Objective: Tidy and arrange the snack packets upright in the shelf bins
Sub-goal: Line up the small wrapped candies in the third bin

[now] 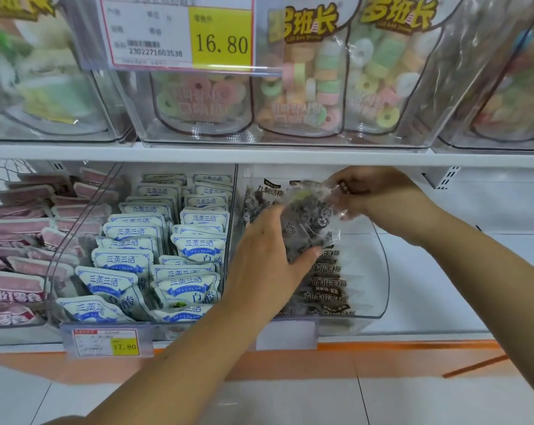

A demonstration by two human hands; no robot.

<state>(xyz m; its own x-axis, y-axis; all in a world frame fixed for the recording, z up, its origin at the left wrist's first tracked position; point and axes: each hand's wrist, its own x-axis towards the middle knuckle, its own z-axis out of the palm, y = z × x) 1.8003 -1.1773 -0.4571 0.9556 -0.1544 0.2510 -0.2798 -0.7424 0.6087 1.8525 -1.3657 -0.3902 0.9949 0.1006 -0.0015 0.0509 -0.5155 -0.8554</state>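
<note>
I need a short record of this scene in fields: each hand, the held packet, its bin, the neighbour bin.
left hand: grips the dark packet low down
right hand: pinches its top
dark packet: held over the clear bin
clear bin: holds a row of other packets, also dark
middle bin: blue-white packets, mostly upright

left hand [268, 256]: arm extended, fingers curled gripping | right hand [379, 194]: raised higher, fingertips pinching

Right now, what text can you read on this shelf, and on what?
"16.80": upper price tag.
"2302271603538": same tag, lower left.
"17.80": lower price tag.
"罗班长": candy bags.
"三蒸三晒": white-blue packets.
"九制话梅": dark packets.
Small print on both tags: too blurred to read.
</note>
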